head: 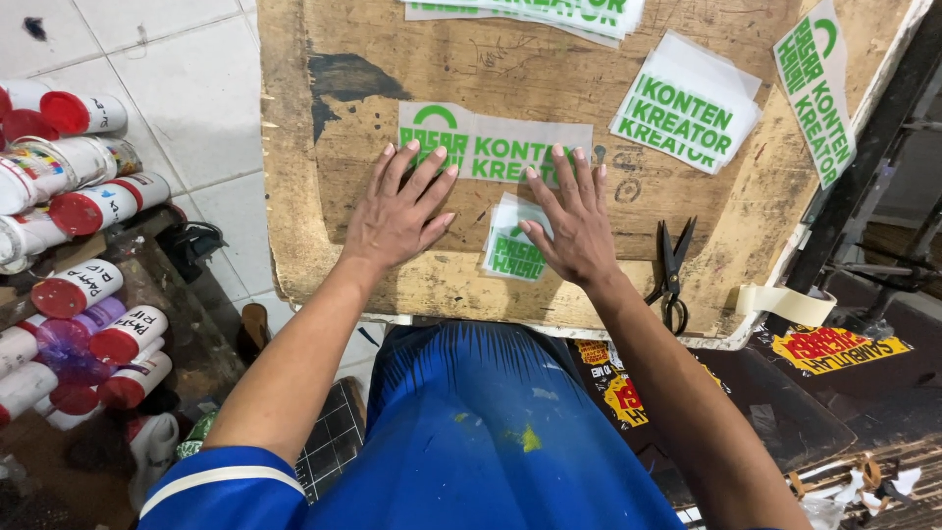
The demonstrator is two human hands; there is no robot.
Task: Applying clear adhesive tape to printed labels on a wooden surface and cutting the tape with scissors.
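A long clear strip [496, 147] printed with green lettering lies flat on a worn wooden board [294, 196], near the board's middle. Both hands press on it from the near side. The left hand [397, 211] lies palm down with its fingers spread wide, the fingertips resting on the strip's left end. The right hand [574, 221] is also flat and spread, its fingertips on the strip's right half; neither hand grips anything.

Between the two hands, just under the strip, sits a small stack of printed sheets [510, 250], and the right thumb touches its edge. To the right of the right hand, a pair of black scissors [672, 275] lies on the board, blades slightly apart. Beyond it, a roll of tape [785, 302] rests at the board's near right corner.

Further up the board lie more green-printed sheets: a stack [687, 108] right of the strip, a tilted strip [814, 88] by the right edge, and another pile [530, 15] at the top.

Off to the left, well apart from the board, white bottles with red caps [83, 211] lie heaped together.
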